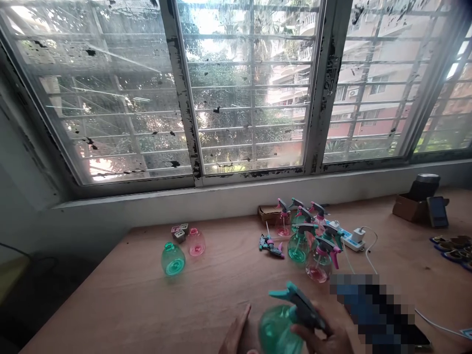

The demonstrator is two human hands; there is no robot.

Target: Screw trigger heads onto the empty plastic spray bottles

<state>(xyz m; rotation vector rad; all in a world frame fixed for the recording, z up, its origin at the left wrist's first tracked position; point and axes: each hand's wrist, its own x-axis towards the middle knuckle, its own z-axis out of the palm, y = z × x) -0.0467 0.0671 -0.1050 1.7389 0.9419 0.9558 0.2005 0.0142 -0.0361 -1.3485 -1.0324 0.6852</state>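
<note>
At the lower edge, a green see-through spray bottle (275, 329) leans with its grey and green trigger head (300, 305) toward the right. My right hand (328, 337) closes its fingers around the bottle at the trigger head. Just left of the bottle is my left hand (236, 334), its fingers stretched out and partly cut off by the frame; whether it touches the bottle I cannot tell. Beyond the hands, several assembled spray bottles (298, 248) with pink or green parts stand grouped. Loose trigger heads (272, 247) lie beside them.
A headless green bottle (172, 260) and a pink one (196, 243) stand at the left, near small grey blocks (179, 233). To the right are a power strip (352, 242) with cables, a pixelated area, a cardboard box (409, 207) and a phone (437, 212). Windows line the back.
</note>
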